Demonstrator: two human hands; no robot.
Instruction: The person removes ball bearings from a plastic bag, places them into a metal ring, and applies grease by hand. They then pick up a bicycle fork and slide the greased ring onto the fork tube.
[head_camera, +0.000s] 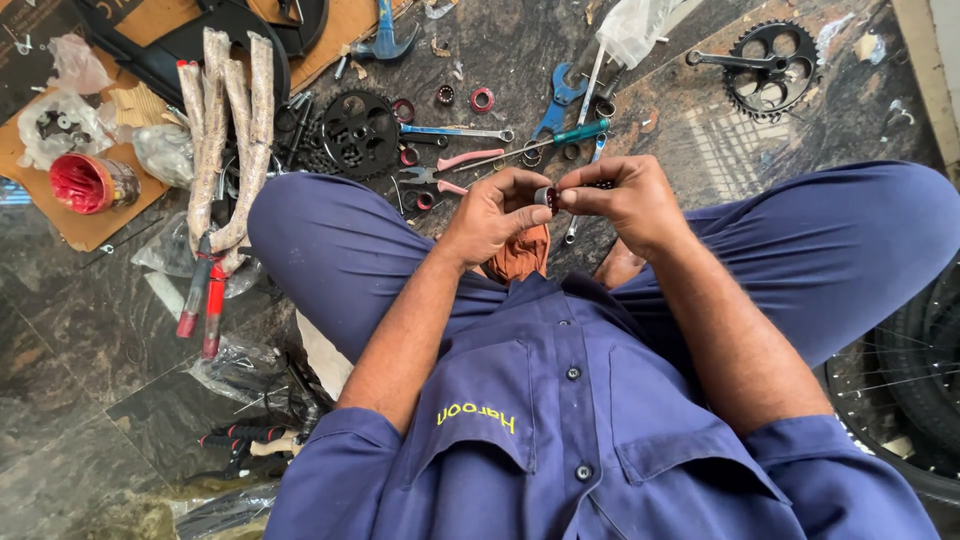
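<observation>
Both of my hands meet in front of my chest over my crossed legs. My left hand (497, 213) and my right hand (622, 196) pinch a small dark ring-shaped metal part (547, 197) between their fingertips. An orange-brown rag (520, 256) hangs from under my left hand. I sit on a dark marbled floor in blue work clothes.
On the floor ahead lie a black chainring (360, 132), a crank with sprocket (768, 67), blue spanners (560, 97), a green-handled screwdriver (572, 134), pink pliers (450, 170) and small bearing rings (482, 99). A wrapped red bicycle fork (222, 160) and a red grease tin (88, 184) are at left; a wheel (915, 390) at right.
</observation>
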